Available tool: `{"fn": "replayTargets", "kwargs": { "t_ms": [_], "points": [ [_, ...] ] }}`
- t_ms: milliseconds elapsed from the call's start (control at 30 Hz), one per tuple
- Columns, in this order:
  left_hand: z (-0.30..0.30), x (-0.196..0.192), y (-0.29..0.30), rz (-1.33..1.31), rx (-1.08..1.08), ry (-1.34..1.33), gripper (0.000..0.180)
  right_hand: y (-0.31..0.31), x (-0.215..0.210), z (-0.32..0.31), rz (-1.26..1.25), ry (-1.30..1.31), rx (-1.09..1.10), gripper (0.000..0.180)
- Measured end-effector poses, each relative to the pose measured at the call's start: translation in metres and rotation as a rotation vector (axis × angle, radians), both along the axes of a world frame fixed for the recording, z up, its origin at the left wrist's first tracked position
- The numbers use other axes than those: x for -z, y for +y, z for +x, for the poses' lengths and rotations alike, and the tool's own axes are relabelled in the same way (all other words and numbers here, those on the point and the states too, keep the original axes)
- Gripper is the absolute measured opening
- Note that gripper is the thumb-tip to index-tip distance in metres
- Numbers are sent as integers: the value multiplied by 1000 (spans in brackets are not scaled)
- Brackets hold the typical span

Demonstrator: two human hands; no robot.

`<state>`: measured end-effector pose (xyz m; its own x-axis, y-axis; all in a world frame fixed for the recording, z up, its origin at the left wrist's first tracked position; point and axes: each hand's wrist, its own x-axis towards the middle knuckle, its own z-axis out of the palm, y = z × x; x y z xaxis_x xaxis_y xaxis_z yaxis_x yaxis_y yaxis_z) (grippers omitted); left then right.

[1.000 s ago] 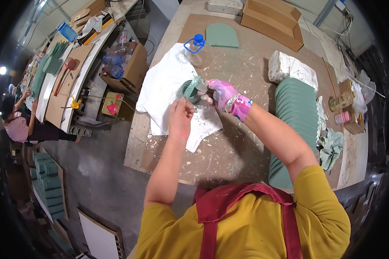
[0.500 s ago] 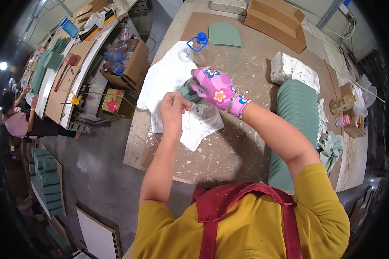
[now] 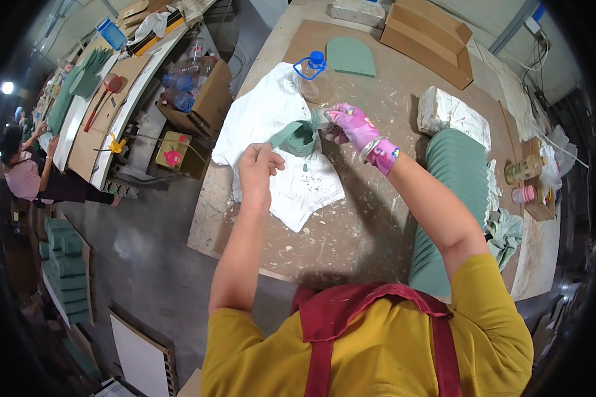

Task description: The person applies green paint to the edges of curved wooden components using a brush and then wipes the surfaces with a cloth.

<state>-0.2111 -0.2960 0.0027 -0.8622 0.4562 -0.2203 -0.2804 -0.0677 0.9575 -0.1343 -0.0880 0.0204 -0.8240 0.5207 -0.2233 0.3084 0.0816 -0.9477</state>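
A green round, hollow cup-like piece (image 3: 303, 140) sits on a white cloth (image 3: 245, 122). From its left side a flat green strip (image 3: 284, 133) sticks out toward me. My bare left hand (image 3: 259, 162) is closed at the strip's near end, fingers curled. In a pink flowered glove, my right hand (image 3: 354, 127) pinches a small flat greyish-green piece (image 3: 322, 118) at the far right edge of the cup-like piece. Its exact kind is unclear. A small green lump (image 3: 305, 167) and dark crumbs lie on the cloth nearer me.
Beyond the cloth stands a clear bottle with a blue cap (image 3: 316, 63), near a flat green arched plate (image 3: 351, 56). Along the right lies a row of stacked green plates (image 3: 447, 198) below a white wrapped block (image 3: 451, 116). An open cardboard box (image 3: 427, 43) is at the back. A co-worker (image 3: 30, 169) is at the left bench.
My right hand has drawn back to the right from over the cup-like piece, uncovering it and the strip. The flat piece now shows in its fingers. My left hand has moved slightly.
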Motion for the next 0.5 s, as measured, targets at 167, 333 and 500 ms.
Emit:
{"fn": "replayTargets", "kwargs": {
  "t_ms": [167, 333, 500],
  "points": [
    [5, 4, 6, 223, -9, -226, 14, 6, 17, 7, -737, 104, 8, 23],
    [14, 11, 17, 382, 22, -361, 12, -6, 13, -1, -813, 77, 81, 23],
    [12, 20, 24, 374, -19, -347, 10, -12, 22, 2, -957, 99, -167, 25]
  ]
}}
